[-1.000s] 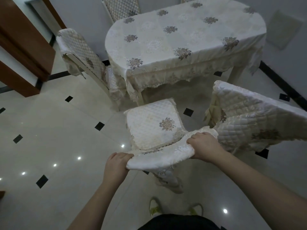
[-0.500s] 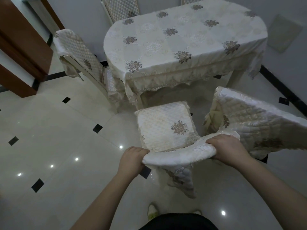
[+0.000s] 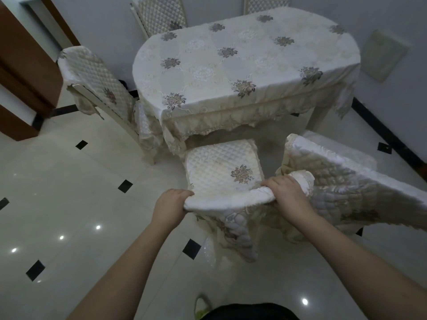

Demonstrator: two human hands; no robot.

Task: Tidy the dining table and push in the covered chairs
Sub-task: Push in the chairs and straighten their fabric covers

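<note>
A dining table [image 3: 245,65] under a cream floral cloth stands ahead. Just in front of its near edge is a covered chair [image 3: 221,174] with a quilted seat and a flower motif. Its backrest top [image 3: 228,200] faces me. My left hand [image 3: 171,206] grips the left end of that backrest top and my right hand [image 3: 288,197] grips the right end. A second covered chair [image 3: 346,181] stands out from the table at the right, touching my right hand's side.
A third covered chair [image 3: 97,84] sits tucked at the table's left end, and two more chair backs [image 3: 161,15] show behind the table. A brown wooden cabinet [image 3: 23,72] stands at the far left. The glossy tiled floor [image 3: 69,204] lies open to my left.
The chair in my hands has slid forward toward the table, its seat now close under the cloth's fringe. Both hands kept their hold on the backrest.
</note>
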